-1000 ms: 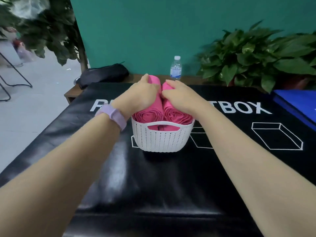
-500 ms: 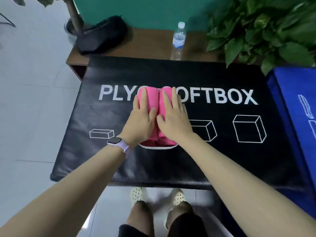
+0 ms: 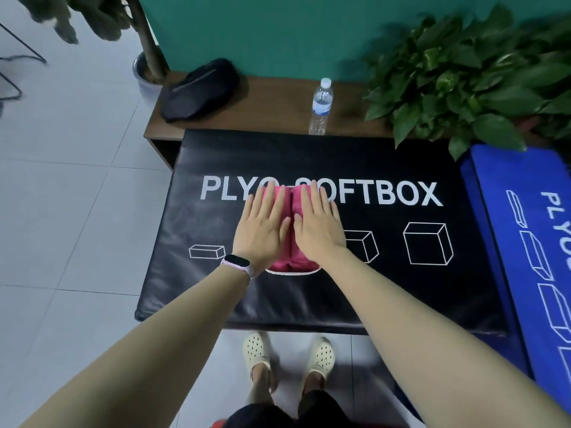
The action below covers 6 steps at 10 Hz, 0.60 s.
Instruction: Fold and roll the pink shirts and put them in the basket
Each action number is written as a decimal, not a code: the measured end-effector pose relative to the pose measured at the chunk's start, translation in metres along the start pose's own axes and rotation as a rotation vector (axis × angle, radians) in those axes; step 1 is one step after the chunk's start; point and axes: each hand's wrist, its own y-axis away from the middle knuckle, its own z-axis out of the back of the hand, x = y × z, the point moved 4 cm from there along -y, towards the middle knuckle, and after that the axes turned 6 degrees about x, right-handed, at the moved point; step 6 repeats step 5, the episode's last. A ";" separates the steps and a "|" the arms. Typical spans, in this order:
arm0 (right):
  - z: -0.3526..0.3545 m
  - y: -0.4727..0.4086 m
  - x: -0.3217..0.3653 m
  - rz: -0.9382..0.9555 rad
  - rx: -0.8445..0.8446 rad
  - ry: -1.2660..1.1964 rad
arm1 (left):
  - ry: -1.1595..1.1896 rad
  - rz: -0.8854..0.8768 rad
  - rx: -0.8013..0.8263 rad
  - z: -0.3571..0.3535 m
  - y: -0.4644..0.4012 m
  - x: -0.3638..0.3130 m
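Two rolled pink shirts [image 3: 292, 257] stand side by side in a white basket [image 3: 293, 272] in the middle of the black padded box [image 3: 401, 291]. Only the basket's near rim shows below my wrists. My left hand [image 3: 262, 225] lies flat with straight fingers on the left roll. Flat on the right roll lies my right hand [image 3: 318, 225], its fingers spread. Both palms press down on the rolls and cover most of them.
A water bottle [image 3: 321, 106] and a black pouch [image 3: 200, 89] lie on the wooden bench [image 3: 278, 109] behind the box. Leafy plants [image 3: 463, 75] crowd the back right. A blue padded box [image 3: 531, 248] adjoins on the right. White tiled floor lies to the left.
The view has swung from level to looking straight down at the box. My hands went from gripping the tops of the rolls to lying flat on them.
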 end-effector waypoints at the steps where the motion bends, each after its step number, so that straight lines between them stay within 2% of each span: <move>1: -0.007 -0.002 0.006 -0.042 -0.009 -0.043 | 0.129 -0.002 0.062 -0.010 -0.004 -0.007; 3: -0.028 -0.004 0.008 -0.054 0.032 -0.044 | 0.277 0.019 0.061 -0.031 -0.004 0.002; 6: -0.025 -0.011 0.014 -0.069 0.055 0.010 | 0.280 0.026 0.129 -0.030 -0.011 0.007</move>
